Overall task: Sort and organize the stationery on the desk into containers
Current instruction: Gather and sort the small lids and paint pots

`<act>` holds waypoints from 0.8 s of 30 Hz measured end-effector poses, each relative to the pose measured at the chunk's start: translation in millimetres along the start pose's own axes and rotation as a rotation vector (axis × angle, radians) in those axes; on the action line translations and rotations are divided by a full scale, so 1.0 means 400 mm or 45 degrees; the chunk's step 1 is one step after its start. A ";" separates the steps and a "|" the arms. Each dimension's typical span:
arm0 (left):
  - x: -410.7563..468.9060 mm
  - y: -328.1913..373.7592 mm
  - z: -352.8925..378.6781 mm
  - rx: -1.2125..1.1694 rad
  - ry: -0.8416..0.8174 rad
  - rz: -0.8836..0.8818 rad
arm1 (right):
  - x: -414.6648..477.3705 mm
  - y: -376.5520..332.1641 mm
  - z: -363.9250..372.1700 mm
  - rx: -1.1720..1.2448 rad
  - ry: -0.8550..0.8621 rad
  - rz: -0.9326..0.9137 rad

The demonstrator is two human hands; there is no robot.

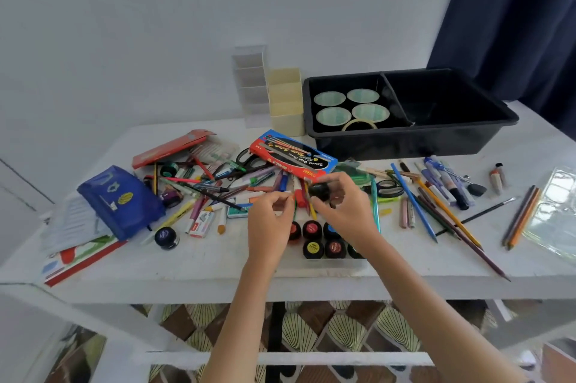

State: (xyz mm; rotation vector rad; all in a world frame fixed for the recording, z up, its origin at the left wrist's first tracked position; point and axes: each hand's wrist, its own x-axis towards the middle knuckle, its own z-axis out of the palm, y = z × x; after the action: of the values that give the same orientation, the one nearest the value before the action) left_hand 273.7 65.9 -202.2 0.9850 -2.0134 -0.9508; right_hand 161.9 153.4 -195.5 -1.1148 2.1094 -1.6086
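Observation:
My right hand (343, 200) holds a small black paint jar (319, 192) above the middle of the white desk (199, 261). My left hand (272, 220) hovers just left of it, fingers curled, pinching something thin that I cannot make out. Below the hands, several black paint jars (313, 248) with coloured lids sit in a clear tray. Pens, markers and pencils (215, 189) lie scattered across the desk. A black two-part tub (414, 136) at the back holds several tape rolls (361, 96).
A blue pencil case (121, 200) and booklets lie at the left. A red-blue brush box (293, 156), scissors (249, 159), a cream organizer (286, 102) and a clear organizer (251, 83) stand behind. Loose pencils (436, 211) and a clear plastic sheet (554, 211) lie at the right. One jar (166, 237) stands apart.

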 end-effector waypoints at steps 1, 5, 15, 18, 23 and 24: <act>-0.011 -0.006 -0.010 -0.004 0.004 -0.001 | -0.016 -0.003 0.011 -0.026 -0.017 -0.015; -0.052 -0.035 -0.041 0.032 -0.004 0.000 | -0.068 -0.002 0.045 -0.139 -0.058 -0.132; -0.121 -0.123 -0.086 0.255 -0.263 0.080 | -0.158 0.021 0.113 -0.536 -0.116 -0.334; -0.130 -0.133 -0.084 0.263 -0.304 0.142 | -0.169 0.027 0.120 -0.711 -0.047 -0.399; -0.134 -0.142 -0.082 0.263 -0.323 0.188 | -0.167 0.033 0.111 -0.899 -0.004 -0.411; -0.134 -0.144 -0.082 0.264 -0.323 0.194 | -0.165 0.033 0.109 -0.932 -0.005 -0.414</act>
State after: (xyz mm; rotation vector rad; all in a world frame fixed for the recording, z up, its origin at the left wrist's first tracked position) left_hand 344.9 75.6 -247.7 0.8358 -2.4013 -0.8306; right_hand 227.6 170.4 -238.4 -1.7380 2.7094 -0.9124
